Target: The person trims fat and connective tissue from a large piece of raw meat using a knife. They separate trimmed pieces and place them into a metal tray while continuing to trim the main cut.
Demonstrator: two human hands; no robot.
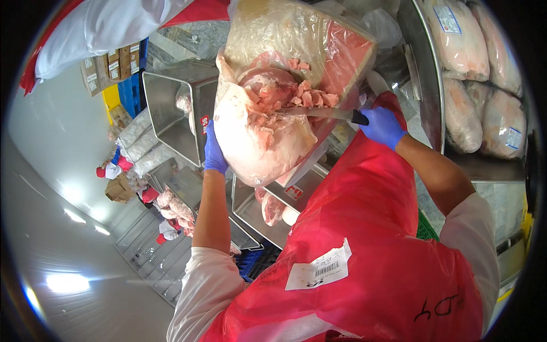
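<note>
A large pork leg (250, 145) with pale skin and fat lies on a red cutting board (350, 54) partly covered by clear plastic. My left hand (214, 149), in a blue glove, grips the leg's left side, with some fingers hidden against the meat. In my blue-gloved right hand (383, 126) is a knife (330, 113), held by its black handle. Its blade points left across the board, with the tip among the cut pink meat. Small meat trimmings (313, 97) are heaped beside the blade.
A steel bin (171, 100) stands left of the board, and another bin (245, 199) with meat sits below it. At right, a steel tub (436, 85) holds several wrapped meat pieces (464, 48). Another person's white sleeve (108, 28) enters at top left; people work farther left.
</note>
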